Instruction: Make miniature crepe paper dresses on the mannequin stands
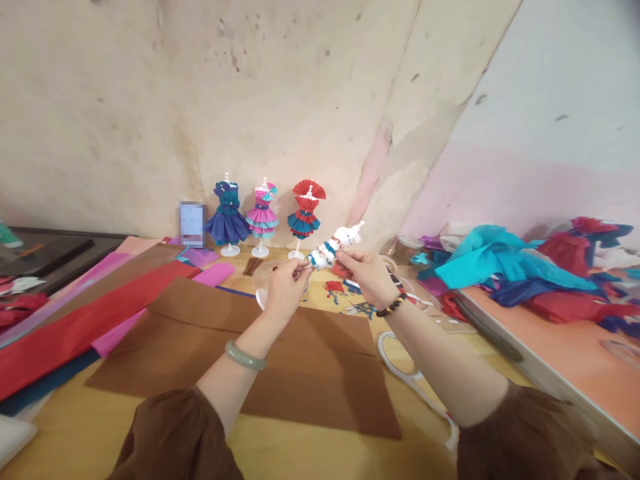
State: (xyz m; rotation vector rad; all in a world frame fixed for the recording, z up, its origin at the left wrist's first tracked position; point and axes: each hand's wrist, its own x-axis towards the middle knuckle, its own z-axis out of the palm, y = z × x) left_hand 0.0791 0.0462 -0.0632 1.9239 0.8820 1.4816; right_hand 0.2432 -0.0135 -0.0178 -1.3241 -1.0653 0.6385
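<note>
A small white mannequin [345, 236] with teal and reddish bits around its body is tilted between my two hands, its neck toward the upper right. My left hand [286, 285] has its fingers closed at the lower end. My right hand [369, 275] pinches the side near the middle. Beneath them on the table lies a flat sheet of brown paper [240, 360]. Behind stand three small dressed mannequins on white bases: one in a blue and teal dress [227, 213], one in pink [263, 212], one in red and teal [304, 210].
Red crepe paper [100, 327] and other coloured sheets lie at the left. Pliers [357, 309] and scraps rest beyond the brown sheet. A white tape roll [395, 357] is near my right forearm. Crumpled turquoise paper [500, 257] is heaped at the right. A wall rises behind.
</note>
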